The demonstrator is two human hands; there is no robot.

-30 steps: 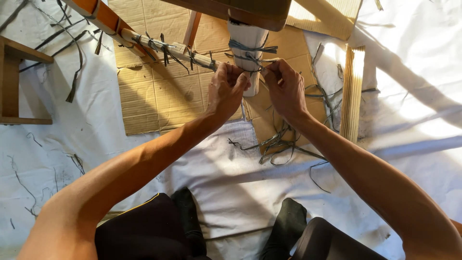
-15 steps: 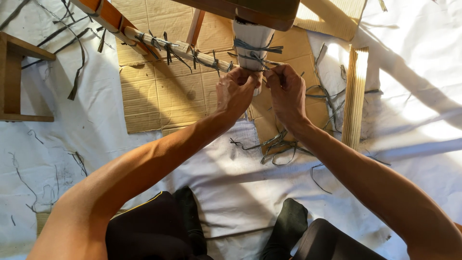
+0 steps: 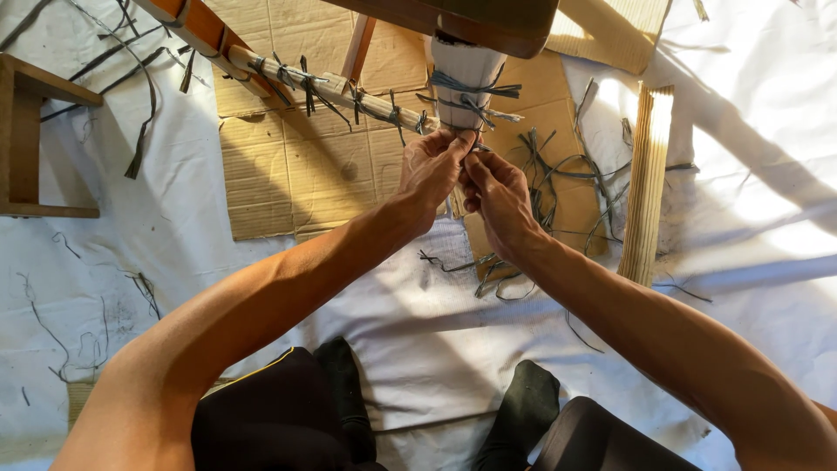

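Note:
A wooden chair leg wrapped in pale paper point(image 3: 469, 70) stands upright at the top centre, tied round with dark plastic straps point(image 3: 475, 87). My left hand point(image 3: 430, 166) and my right hand point(image 3: 494, 187) meet just below the wrapping, fingertips pinched together on a thin dark strap end point(image 3: 478, 148). A wrapped rung point(image 3: 340, 87) with several knotted straps runs off to the upper left from the leg.
Flat cardboard sheets point(image 3: 296, 166) lie under the chair on a white cloth point(image 3: 157, 244). Loose dark strap offcuts point(image 3: 558, 183) are scattered right of the hands. A folded corrugated strip point(image 3: 647, 183) stands at right. A wooden frame point(image 3: 26, 139) sits at far left. My knees point(image 3: 288, 410) are below.
Both hands have drawn closer together and slid slightly down and toward the middle under the wrapped leg, fingertips now pinching the strap end.

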